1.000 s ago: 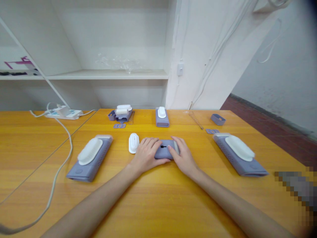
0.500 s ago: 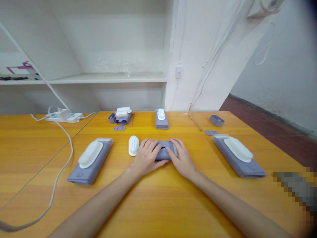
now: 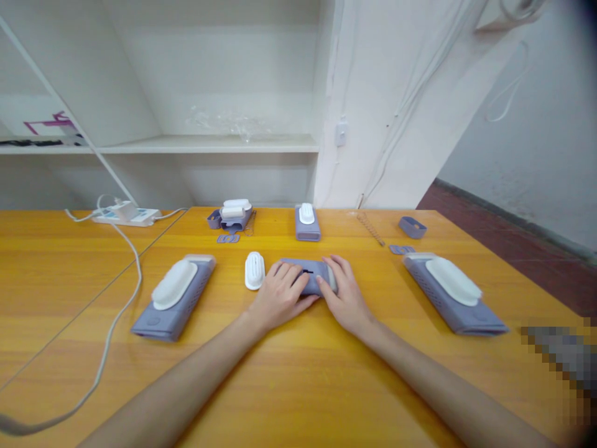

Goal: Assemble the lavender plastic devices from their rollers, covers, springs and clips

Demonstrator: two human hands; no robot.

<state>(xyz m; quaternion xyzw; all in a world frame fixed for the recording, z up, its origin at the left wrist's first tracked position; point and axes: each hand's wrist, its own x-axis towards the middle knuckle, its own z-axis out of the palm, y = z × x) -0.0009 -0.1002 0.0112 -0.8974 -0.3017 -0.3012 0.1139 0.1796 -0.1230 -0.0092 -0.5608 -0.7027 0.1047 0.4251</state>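
Both my hands grip a purple-grey plastic housing [image 3: 315, 267] lying crosswise on the table, with a dark slot in its upper face. My left hand [image 3: 280, 294] wraps over its left part, thumb along the near side. At the right end, by a pale translucent edge, my right hand [image 3: 347, 292] holds it with the thumb on the upper face and the fingers round the far side. What is under my palms is hidden. A white ridged oval piece [image 3: 254, 272] lies just left of my left hand.
Similar housings with white pieces on top stand at left [image 3: 175, 298], right [image 3: 452, 292] and back middle [image 3: 308, 224]. Behind are another housing [image 3: 236, 218], a spring [image 3: 370, 229], a purple-grey ring [image 3: 413, 228] and flat plates [image 3: 402, 249]. A cable [image 3: 135, 292] crosses the left side.
The view has shifted slightly. More of the housing's left end shows beyond my left fingers. Both hands keep their hold, and the other pieces lie where they were.
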